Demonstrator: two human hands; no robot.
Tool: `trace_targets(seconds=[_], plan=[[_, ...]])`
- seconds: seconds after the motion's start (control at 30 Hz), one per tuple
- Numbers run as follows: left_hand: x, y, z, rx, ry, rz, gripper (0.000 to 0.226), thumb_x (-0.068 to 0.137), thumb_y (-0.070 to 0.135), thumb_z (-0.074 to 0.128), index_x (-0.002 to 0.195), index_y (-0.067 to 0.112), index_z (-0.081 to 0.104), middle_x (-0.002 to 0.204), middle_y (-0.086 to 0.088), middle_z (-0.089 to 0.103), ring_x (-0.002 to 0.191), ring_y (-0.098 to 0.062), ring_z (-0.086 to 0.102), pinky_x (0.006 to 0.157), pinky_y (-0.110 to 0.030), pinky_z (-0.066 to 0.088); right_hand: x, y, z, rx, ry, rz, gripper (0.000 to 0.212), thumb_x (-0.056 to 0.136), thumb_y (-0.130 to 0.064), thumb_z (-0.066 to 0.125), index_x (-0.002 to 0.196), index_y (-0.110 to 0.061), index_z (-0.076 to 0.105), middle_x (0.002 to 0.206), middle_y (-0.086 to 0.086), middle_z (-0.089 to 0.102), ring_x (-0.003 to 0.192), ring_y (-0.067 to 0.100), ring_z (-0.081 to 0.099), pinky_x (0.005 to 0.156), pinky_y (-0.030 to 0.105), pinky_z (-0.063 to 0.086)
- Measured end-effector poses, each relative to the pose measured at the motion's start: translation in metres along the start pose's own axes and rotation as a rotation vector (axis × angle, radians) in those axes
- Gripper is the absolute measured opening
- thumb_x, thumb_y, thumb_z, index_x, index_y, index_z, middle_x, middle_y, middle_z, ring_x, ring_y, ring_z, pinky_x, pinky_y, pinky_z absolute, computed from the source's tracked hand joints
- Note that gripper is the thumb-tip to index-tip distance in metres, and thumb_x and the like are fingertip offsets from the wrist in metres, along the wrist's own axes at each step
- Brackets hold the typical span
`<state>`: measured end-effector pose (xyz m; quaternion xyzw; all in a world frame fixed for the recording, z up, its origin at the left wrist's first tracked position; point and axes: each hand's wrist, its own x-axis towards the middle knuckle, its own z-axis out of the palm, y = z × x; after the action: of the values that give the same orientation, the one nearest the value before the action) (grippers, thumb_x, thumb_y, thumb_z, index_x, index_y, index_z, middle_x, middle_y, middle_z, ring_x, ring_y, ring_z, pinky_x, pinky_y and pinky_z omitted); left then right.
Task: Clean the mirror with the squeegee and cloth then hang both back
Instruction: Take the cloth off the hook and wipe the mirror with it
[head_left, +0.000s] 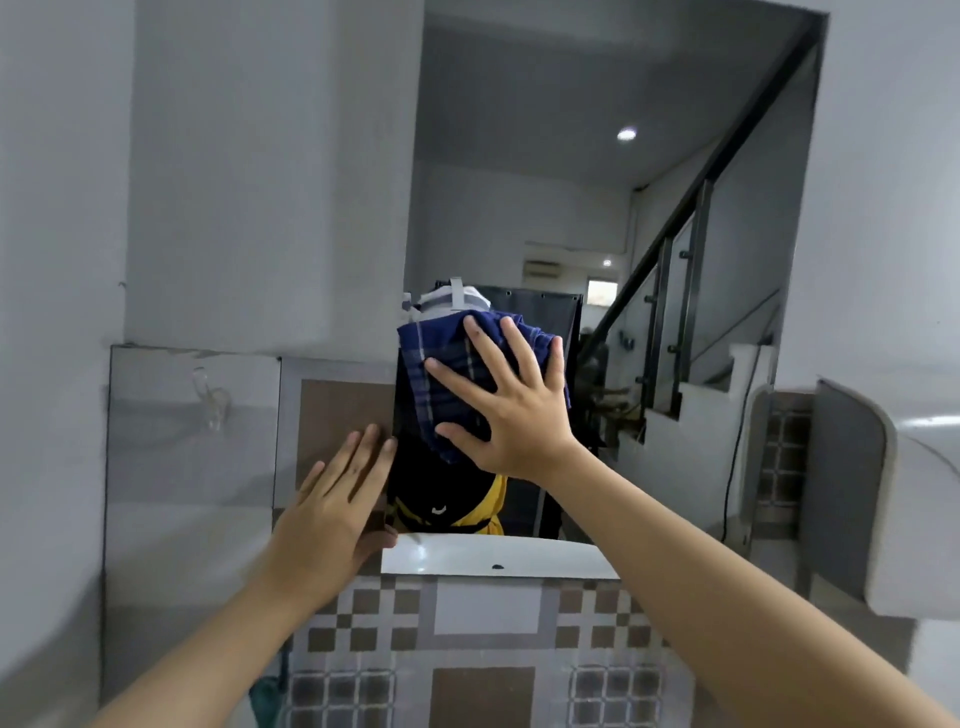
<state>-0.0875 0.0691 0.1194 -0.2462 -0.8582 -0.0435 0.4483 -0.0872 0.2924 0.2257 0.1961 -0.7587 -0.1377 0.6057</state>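
**Against the mirror's lower left: cloth under a flat palm**

On the lower left of the mirror (597, 208), lying spread against the glass: the blue checked cloth (447, 364), sitting beneath and to the upper left of the right hand (511, 410). Pressing it flat with fingers straight and fanned wide, thumb pointing left across the cloth's lower edge; covering only the cloth's right part, leaving the upper left corner and a hanging lower tail showing. Gripping nothing, only pushing.

Just beside and below, resting flat on the brown tile (337, 410) at the mirror's left edge: the left hand (337, 499), fingers straight and close together, tips reaching the mirror's border, holding nothing.

Further left, sticking to the wall panel: a clear hook (208, 395), hard to make out against the grey. Below the mirror, running across: a white ledge (498, 558) carrying a small dark speck, then patterned tiles (488, 649).

Blocking most of the reflected person: the cloth and right hand, leaving only a yellow and black garment below. Cutting off both forearms: the bottom frame edge. At the lower left, peeking in: a green shape (267, 699), too cropped for identifying. Blurring at the right: a white curved fixture (914, 493).
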Motion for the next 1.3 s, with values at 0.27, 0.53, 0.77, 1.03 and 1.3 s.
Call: trace_targets(seconds=[0.27,0.53,0.77,1.03,1.3], plan=[[0.002,0.0,0.002,-0.069,-0.044,-0.037,0.098,0.071,0.054,0.056,0.147,0.023,0.004,0.156,-0.004,0.009,0.144,-0.015,-0.002,0.098,-0.061,0.039,-0.055,0.082,-0.01,-0.089,0.029,0.059,0.061,0.082,-0.066,0.048,0.138,-0.044,0.044,0.153,0.008,0.035,0.142,0.037,0.025,0.108,0.068,0.014],[0.003,-0.002,0.006,-0.092,-0.043,-0.072,0.1,0.07,0.052,0.058,0.147,0.025,0.001,0.157,-0.003,0.005,0.143,-0.013,-0.005,0.098,-0.066,0.034,-0.111,0.147,-0.019,-0.049,0.029,0.314,0.062,0.085,-0.065,0.041,0.142,-0.039,0.039,0.156,0.012,0.027,0.144,0.038,0.014,0.112,0.066,0.007],[0.002,0.005,0.003,-0.097,-0.046,-0.093,0.103,0.069,0.045,0.064,0.147,0.027,0.0,0.156,-0.003,0.006,0.142,-0.01,-0.007,0.1,-0.063,0.032,-0.146,0.14,-0.017,0.24,0.086,0.715,0.064,0.085,-0.057,0.05,0.144,-0.041,0.031,0.161,0.004,0.005,0.144,0.035,-0.001,0.118,0.053,0.006],[0.003,0.013,-0.005,-0.121,-0.076,-0.154,0.101,0.071,0.041,0.069,0.147,0.028,0.004,0.156,0.003,0.002,0.143,-0.015,-0.002,0.103,-0.057,0.033,-0.145,0.076,-0.004,0.252,0.082,0.955,0.063,0.086,-0.059,0.046,0.144,-0.043,0.03,0.161,0.005,0.008,0.144,0.037,0.005,0.107,0.068,0.021],[0.001,0.012,-0.011,-0.084,-0.085,-0.114,0.102,0.07,0.044,0.071,0.147,0.024,0.006,0.156,0.002,0.004,0.143,-0.017,0.003,0.103,-0.045,0.029,-0.115,0.002,0.013,0.229,0.087,0.926,0.063,0.084,-0.059,0.048,0.142,-0.041,0.036,0.159,0.01,0.018,0.144,0.038,0.007,0.1,0.08,0.008]])
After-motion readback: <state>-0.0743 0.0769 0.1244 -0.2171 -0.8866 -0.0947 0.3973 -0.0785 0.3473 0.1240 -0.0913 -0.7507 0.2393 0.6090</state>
